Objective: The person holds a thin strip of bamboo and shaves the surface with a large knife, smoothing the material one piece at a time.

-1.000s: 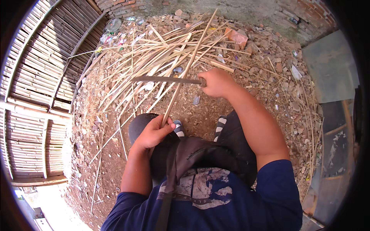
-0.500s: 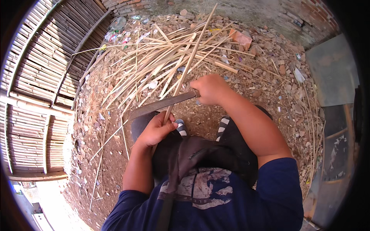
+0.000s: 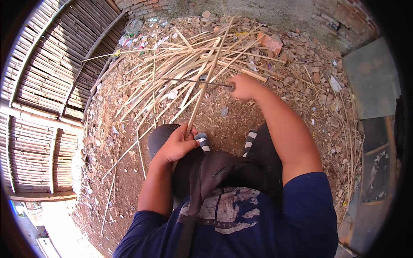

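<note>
My left hand (image 3: 178, 143) is closed round the near part of a long bamboo strip (image 3: 207, 81), just above my left knee. The strip slants up and away to the right, over a heap of strips. My right hand (image 3: 246, 87) grips the handle of a machete (image 3: 195, 82), whose blade points left and shows nearly edge-on. The blade crosses the strip around its middle; it looks to be against it, though the exact contact is hard to see.
Many loose bamboo strips (image 3: 172, 73) lie heaped ahead on rubble and dirt. A bamboo slat wall (image 3: 47, 64) stands left, a brick wall (image 3: 279, 17) at the back, grey panels (image 3: 370, 77) right. My sandalled feet (image 3: 202, 142) are below my hands.
My right hand has moved the machete away from me along the strip, and its blade has turned edge-on. The strip's far end has dropped slightly; my left hand has hardly moved.
</note>
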Demonstrator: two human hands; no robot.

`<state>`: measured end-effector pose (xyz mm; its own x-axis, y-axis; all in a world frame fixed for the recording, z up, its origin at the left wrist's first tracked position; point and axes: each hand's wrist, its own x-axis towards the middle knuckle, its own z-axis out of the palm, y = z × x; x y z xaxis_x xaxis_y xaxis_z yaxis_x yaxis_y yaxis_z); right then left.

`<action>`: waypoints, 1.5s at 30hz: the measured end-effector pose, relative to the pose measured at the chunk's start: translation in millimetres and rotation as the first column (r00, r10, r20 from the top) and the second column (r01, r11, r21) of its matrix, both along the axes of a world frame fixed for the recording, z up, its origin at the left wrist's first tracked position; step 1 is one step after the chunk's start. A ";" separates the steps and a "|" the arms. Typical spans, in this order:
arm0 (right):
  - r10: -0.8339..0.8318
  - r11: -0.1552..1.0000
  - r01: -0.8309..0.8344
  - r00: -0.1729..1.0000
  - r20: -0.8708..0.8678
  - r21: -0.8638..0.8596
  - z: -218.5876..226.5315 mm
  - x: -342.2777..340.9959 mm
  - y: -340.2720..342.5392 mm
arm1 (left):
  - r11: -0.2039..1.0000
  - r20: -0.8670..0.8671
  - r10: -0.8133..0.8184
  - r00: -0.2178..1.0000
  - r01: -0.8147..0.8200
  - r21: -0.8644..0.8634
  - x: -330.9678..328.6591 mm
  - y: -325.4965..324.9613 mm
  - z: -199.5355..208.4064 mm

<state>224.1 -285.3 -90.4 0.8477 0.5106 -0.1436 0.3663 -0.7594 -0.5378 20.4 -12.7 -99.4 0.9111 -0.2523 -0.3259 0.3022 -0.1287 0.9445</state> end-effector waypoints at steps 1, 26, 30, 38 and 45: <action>0.004 1.000 -0.003 0.999 0.036 -0.018 3.0 -9.1 -3.4 | 0.999 0.023 -0.042 0.999 0.043 -0.007 -2.6 1.4 -3.0; -0.330 0.939 0.312 0.935 0.129 0.141 7.6 0.0 -24.1 | 0.998 -0.087 -0.004 0.996 -0.002 -0.063 -3.4 -3.1 18.7; -0.197 0.978 0.171 0.944 0.265 0.119 14.9 -29.2 -3.6 | 0.978 -0.202 0.014 0.979 -0.056 -0.200 -0.2 -1.5 25.0; -0.281 0.960 0.277 0.947 0.157 0.047 -2.6 12.7 -29.0 | 0.998 -0.047 -0.042 0.998 0.044 0.040 -8.5 -7.3 18.3; -0.331 0.927 0.301 0.937 0.113 0.225 21.4 -9.5 -29.6 | 0.983 -0.158 -0.043 0.987 0.014 -0.181 -5.8 0.6 20.1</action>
